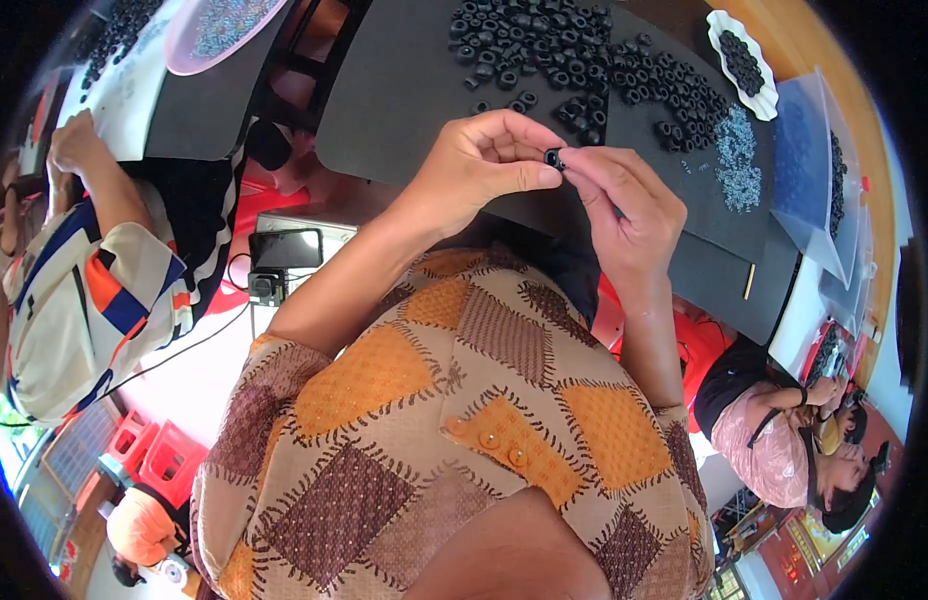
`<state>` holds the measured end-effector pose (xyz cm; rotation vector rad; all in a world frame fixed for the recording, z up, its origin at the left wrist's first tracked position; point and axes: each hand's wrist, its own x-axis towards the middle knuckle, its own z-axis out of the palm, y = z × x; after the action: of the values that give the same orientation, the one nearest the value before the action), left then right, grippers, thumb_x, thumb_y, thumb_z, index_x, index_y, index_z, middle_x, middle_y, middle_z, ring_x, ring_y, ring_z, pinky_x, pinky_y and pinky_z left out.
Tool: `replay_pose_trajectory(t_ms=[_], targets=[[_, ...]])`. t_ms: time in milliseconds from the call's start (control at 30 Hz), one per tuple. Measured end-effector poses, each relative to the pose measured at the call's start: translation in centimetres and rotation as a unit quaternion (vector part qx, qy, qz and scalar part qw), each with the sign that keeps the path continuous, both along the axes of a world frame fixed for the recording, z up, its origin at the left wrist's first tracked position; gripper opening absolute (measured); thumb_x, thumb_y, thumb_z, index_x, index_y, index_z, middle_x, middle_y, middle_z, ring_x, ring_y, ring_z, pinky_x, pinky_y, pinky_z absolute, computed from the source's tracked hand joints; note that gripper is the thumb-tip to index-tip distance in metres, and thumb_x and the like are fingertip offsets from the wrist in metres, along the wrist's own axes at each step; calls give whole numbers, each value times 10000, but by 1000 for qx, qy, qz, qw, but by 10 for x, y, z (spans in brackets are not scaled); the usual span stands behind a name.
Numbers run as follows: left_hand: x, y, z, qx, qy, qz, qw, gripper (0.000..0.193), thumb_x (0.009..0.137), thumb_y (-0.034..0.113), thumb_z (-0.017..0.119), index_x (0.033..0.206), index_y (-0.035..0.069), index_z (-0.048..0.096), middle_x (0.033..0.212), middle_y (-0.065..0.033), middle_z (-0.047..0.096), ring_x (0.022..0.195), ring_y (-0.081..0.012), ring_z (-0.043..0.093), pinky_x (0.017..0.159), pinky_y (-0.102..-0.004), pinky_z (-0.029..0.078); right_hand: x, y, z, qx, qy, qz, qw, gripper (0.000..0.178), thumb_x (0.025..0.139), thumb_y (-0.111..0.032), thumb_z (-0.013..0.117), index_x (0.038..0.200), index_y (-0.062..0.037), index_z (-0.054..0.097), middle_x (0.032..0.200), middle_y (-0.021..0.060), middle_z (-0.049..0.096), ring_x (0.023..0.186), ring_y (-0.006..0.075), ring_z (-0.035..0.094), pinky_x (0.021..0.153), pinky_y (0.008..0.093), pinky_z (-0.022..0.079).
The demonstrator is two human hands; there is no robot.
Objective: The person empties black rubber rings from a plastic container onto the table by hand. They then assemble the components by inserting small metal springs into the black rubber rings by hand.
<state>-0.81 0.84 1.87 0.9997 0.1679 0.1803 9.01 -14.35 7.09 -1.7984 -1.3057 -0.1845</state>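
Between the fingertips of both hands is a small black ring-shaped part (553,158), held just above the table's near edge. My left hand (474,165) pinches it with thumb and forefinger from the left. From the right, the thumb and fingers of my right hand (629,200) close on its other side; anything else in those fingertips is too small to make out. Beyond my hands, a big spread of similar black parts (529,40) covers the dark mat (394,90). To its right lies a heap of small clear bluish pieces (736,165).
A white scalloped dish (716,28) holds more black parts at the far right. Clear plastic bins (809,190) line the right edge. A thin yellowish stick (750,281) lies on the mat. At left are a pink basin (179,55), a phone (287,248) and a co-worker's arm (119,190).
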Motion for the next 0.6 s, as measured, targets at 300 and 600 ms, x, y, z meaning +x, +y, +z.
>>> replay_pose_trajectory(t_ms=[300, 600], targets=[[-21, 17, -10, -77, -40, 71, 994, 257, 846, -46, 723, 1084, 4, 643, 1058, -82, 685, 950, -142, 664, 864, -277, 545, 17, 32, 3, -19, 24, 29, 999, 214, 812, 1, 735, 1015, -63, 719, 923, 87, 694, 761, 219, 681, 669, 299, 547], [-26, 27, -2, -127, -35, 43, 990, 287, 868, -39, 691, 1137, 43, 636, 1142, -100, 671, 965, -170, 680, 881, -277, 557, 81, 79, -29, -156, -220, 41, 962, 154, 814, -143, 716, 965, -132, 696, 901, 29, 645, 858, 244, 665, 711, 384, 547]])
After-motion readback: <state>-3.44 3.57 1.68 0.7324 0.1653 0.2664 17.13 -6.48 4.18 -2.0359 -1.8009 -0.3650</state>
